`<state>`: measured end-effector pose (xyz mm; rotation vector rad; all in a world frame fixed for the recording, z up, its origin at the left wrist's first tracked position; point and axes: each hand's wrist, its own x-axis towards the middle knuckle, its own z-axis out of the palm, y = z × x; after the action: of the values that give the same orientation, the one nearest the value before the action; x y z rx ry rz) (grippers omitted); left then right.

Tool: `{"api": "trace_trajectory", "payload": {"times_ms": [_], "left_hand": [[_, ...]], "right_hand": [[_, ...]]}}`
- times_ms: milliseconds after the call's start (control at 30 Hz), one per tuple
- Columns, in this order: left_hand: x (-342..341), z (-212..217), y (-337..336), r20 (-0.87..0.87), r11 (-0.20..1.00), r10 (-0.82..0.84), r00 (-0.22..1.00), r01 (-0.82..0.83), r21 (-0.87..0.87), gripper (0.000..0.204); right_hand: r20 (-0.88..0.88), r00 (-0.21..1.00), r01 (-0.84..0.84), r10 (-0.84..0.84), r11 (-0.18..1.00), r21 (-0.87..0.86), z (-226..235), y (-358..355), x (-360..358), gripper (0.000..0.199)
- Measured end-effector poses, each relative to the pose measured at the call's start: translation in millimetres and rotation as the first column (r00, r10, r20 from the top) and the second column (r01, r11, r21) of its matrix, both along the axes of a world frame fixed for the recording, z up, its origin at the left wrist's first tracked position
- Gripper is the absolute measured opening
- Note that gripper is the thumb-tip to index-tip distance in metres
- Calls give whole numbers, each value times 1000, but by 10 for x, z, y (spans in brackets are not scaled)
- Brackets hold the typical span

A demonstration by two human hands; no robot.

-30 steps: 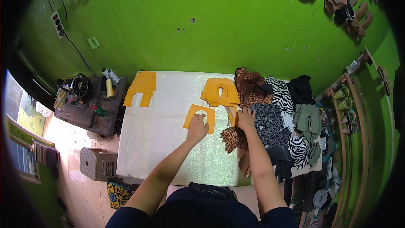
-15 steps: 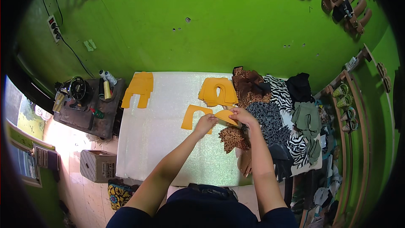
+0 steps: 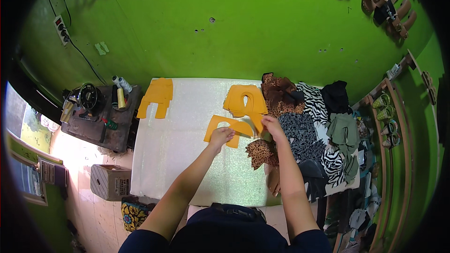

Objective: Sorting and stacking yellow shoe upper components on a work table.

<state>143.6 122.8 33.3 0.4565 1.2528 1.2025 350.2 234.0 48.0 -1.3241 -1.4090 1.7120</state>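
Note:
Two legs of a mustard-yellow arch-shaped cut piece (image 3: 242, 128) spread between my hands above the white table. My left hand (image 3: 222, 137) has its fingers closed at the left part of that piece, over another yellow arch piece (image 3: 213, 124) lying flat. Beside the right part, my right hand (image 3: 272, 127) pinches a yellow leg of material (image 3: 256, 121). Whether both parts belong to one piece is hard to make out. Just beyond them lies a fanned stack of yellow arch pieces (image 3: 234, 99). Another yellow stack (image 3: 159, 94) rests at the table's far left.
Leopard-print pieces (image 3: 260, 153), zebra-print cloth (image 3: 313, 99), grey patterned material (image 3: 297, 131) and olive cloth (image 3: 343, 129) crowd the right of the white table (image 3: 173, 159). A sewing machine (image 3: 88, 97) and thread cones (image 3: 120, 97) stand left. A cardboard box (image 3: 110, 182) sits on the floor.
My left hand has shifted slightly left and down, and my right hand has moved a little right. The yellow material between them now looks spread apart rather than folded together.

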Motion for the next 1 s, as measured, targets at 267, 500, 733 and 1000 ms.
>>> {"api": "trace_trajectory", "payload": {"times_ms": [267, 500, 733, 1000], "left_hand": [[-192, -9, -56, 102, 996, 85, 991, -82, -40, 15], [-198, -147, -151, 191, 996, 82, 978, -77, -35, 15], [-524, -348, -150, -246, 1000, 1, 969, -2, -4, 20], [-683, -191, 135, -851, 994, -40, 523, 109, 20, 22]], "right_hand": [[594, 659, -248, -461, 612, 751, 48, -195, -194, 36], [257, 953, -238, 158, 919, 316, -407, -399, -441, 31], [247, 966, -142, 71, 948, 284, -472, -442, -748, 26], [493, 867, -105, -79, 936, 335, -262, -386, -1006, 21]]}}
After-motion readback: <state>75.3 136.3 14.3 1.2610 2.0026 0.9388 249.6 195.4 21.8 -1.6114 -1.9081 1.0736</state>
